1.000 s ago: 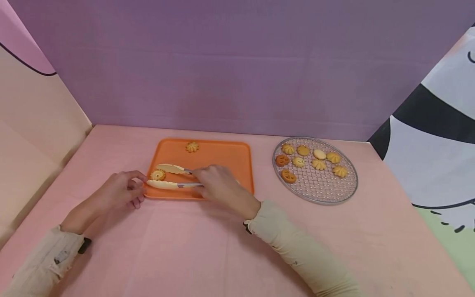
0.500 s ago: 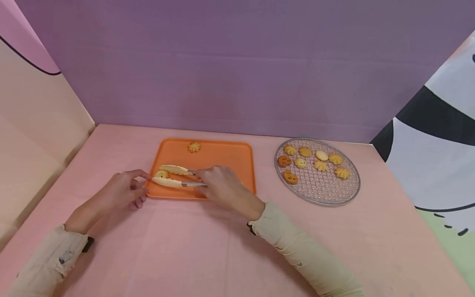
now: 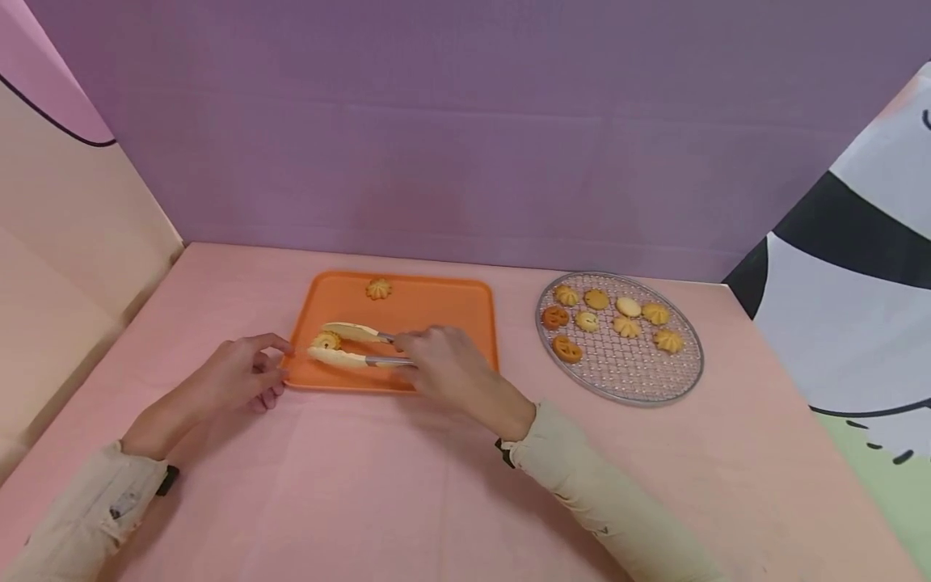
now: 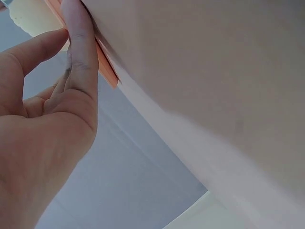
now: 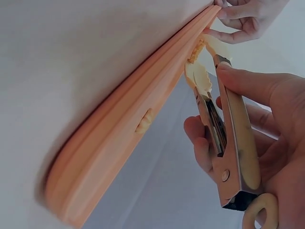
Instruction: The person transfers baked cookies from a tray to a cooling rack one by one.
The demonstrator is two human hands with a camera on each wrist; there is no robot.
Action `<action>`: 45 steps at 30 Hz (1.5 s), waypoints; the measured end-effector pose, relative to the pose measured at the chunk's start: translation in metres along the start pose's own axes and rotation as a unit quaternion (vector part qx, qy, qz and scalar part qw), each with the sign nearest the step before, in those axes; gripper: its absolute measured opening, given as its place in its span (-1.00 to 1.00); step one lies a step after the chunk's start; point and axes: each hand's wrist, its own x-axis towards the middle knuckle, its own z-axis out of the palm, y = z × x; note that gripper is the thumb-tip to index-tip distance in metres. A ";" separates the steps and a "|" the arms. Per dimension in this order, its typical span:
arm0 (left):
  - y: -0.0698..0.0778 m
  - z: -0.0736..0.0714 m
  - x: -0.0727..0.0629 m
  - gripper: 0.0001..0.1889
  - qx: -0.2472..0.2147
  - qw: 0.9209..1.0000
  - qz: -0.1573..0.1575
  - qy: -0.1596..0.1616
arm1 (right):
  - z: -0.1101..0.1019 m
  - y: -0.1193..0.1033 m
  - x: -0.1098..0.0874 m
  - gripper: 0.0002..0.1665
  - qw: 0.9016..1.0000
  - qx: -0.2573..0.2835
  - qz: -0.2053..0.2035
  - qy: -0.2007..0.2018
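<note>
My right hand (image 3: 451, 368) grips a pair of tongs (image 5: 233, 138) with cream scalloped tips and metal arms. The tips straddle a round ridged cookie (image 3: 326, 340) with a pale centre, near the left end of the orange tray (image 3: 436, 303). At that tray's left edge, my left hand (image 3: 236, 372) pinches the rim between thumb and fingers. A flower-shaped cookie (image 3: 378, 288) lies toward the tray's back. Another cookie (image 5: 144, 120) peeks over the tray rim in the right wrist view; from the head view, my right hand covers that part.
Right of the tray sits a round wire-mesh rack (image 3: 625, 376) with a metal rim, holding several cookies in its back and left parts, including a brown pretzel-shaped cookie (image 3: 566, 349). A purple wall (image 3: 465, 162) rises behind the pink table (image 3: 349, 485).
The tongs and the cookie between their tips have shifted slightly right, away from the tray's left edge. My left hand has stayed at the tray corner.
</note>
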 end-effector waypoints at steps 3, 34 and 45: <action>-0.002 0.000 0.000 -0.64 -0.001 1.000 0.001 0.001 | -0.002 0.005 -0.007 -0.66 1.000 0.008 -0.010 0.008; -0.003 0.000 0.001 -0.62 -0.021 1.000 -0.004 -0.003 | -0.029 0.046 -0.090 -0.66 0.996 -0.022 -0.010 0.088; -0.003 0.001 0.001 -0.61 -0.023 1.000 -0.002 -0.003 | -0.036 0.057 -0.115 -0.68 0.993 -0.040 0.006 0.114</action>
